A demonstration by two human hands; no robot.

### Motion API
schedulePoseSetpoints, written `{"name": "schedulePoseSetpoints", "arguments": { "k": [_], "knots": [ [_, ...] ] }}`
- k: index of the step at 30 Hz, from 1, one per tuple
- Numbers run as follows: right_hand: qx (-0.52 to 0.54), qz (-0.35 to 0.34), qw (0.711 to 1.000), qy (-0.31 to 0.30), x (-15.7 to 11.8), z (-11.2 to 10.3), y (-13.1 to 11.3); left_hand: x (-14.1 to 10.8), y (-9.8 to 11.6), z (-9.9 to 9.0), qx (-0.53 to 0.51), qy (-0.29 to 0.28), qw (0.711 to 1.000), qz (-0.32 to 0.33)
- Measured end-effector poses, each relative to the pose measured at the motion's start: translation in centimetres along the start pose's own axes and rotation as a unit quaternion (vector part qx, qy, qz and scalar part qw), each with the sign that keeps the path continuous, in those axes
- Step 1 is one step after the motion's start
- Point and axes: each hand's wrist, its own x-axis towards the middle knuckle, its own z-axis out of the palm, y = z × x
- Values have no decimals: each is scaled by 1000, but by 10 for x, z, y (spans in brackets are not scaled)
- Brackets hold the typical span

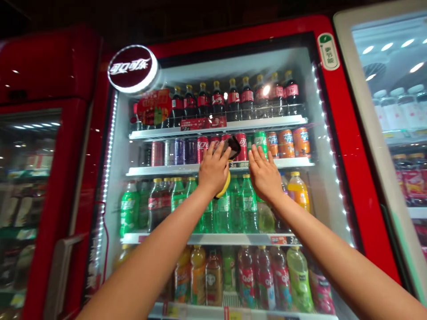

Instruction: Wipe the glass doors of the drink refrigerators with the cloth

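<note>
My left hand (pixel 213 171) reaches up in front of the middle shelves, fingers bent over a dark, flat object (pixel 234 147). A yellow curved part (pixel 223 186) shows under the palm; whether it belongs to the dark object I cannot tell. To its right, my right hand (pixel 266 175) has its fingers stretched out and holds nothing I can see. Its fingertips overlap a green can (pixel 260 140) in view. Both hands are before the red drinks fridge (pixel 343 133); whether they touch its glass front is unclear.
Cola bottles (pixel 218 100) line the upper shelf, with orange cans (pixel 286 143) below. Green bottles (pixel 249 202) and juice bottles (pixel 247 278) fill lower shelves. A round lit sign (pixel 132 69) is at the upper left. Other fridges stand left (pixel 75 155) and right (pixel 345 40).
</note>
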Motion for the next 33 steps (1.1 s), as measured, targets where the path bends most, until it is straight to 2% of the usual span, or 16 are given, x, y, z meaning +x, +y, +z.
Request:
{"name": "schedulePoseSetpoints", "arguments": {
  "k": [3, 6, 8, 11, 13, 15, 17, 19, 22, 24, 26, 28, 30, 33],
  "knots": [
    [13, -17, 1000, -9, -4, 3, -16, 18, -40, -12, -6, 17, 999, -46],
    [17, -46, 999, -20, -11, 5, -28, 9, -72, -22, -4, 50, 991, -125],
    [16, -56, 998, -26, -11, 8, -34, -9, -75, -23, 6, 60, 986, -153],
    [17, -57, 998, -22, -3, 14, -45, -30, -59, -17, 18, 32, 994, -102],
    [18, -49, 999, -12, 5, 21, -54, -28, -51, -14, 16, 10, 999, -50],
    [15, -38, 999, -4, 11, 27, -64, -14, -58, -15, 10, 3, 1000, -30],
    [9, -36, 999, -7, 13, 30, -73, 1, -79, -21, 4, 17, 999, -50],
    [3, -48, 999, -17, 12, 31, -80, 6, -109, -30, 2, 42, 994, -99],
    [-7, -69, 997, -35, 7, 27, -83, -15, -141, -40, 18, 60, 986, -154],
    [-14, -69, 997, -44, 6, 25, -84, -41, -145, -40, 31, 50, 988, -145],
    [-17, -60, 997, -46, 7, 25, -87, -62, -137, -36, 34, 35, 993, -111],
    [-16, -42, 998, -38, 11, 29, -96, -70, -127, -30, 26, 25, 996, -79],
    [-12, -15, 1000, -22, 20, 36, -111, -60, -124, -28, 14, 20, 998, -62],
    [-4, 11, 1000, -12, 40, 49, -139, -28, -141, -34, -2, 20, 997, -73]
  ]
}}
